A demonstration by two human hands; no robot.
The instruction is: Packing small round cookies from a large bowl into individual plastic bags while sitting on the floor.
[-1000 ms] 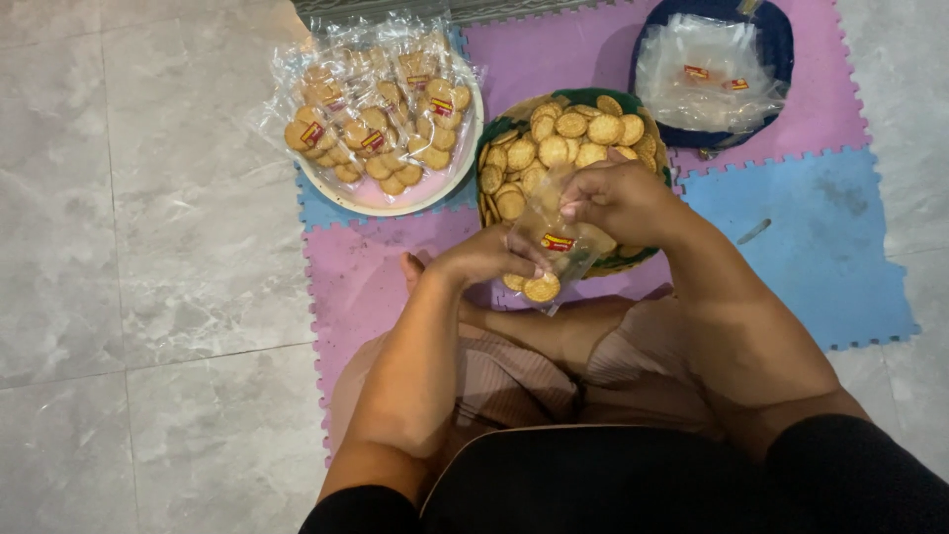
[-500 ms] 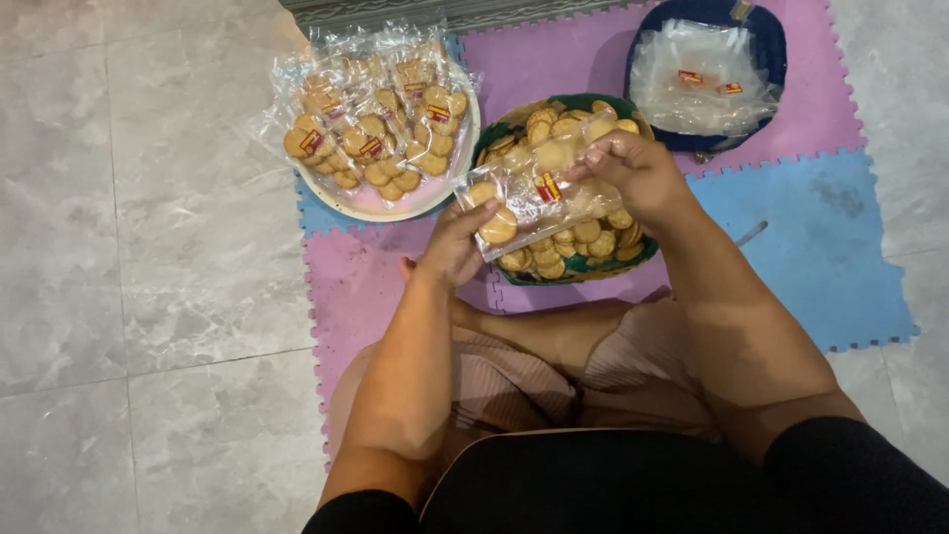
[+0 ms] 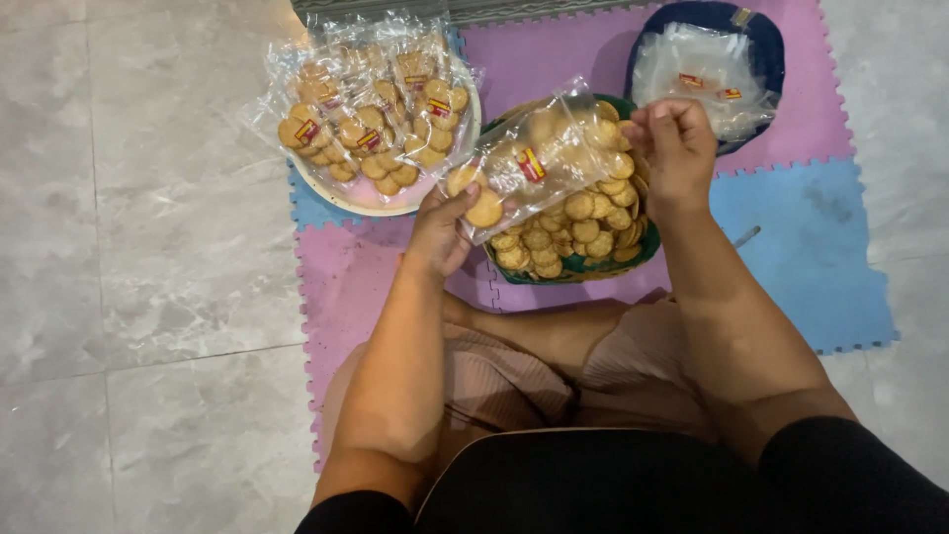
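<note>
Left hand [image 3: 442,225] and right hand [image 3: 674,145] each pinch one end of a clear bag of round crackers [image 3: 529,163], held stretched above the green basket of loose crackers [image 3: 573,271] mid-mat. Bag's right end appears twisted shut. Plate of filled bags [image 3: 336,194] sits at the foam mat's [image 3: 791,247] far-left edge.

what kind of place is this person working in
Probably a home floor used as a small packing spot. The person sits on foam puzzle mats laid over grey floor tiles, with a green bowl of loose biscuits, a plate of filled bags and a blue bowl of empty bags.
</note>
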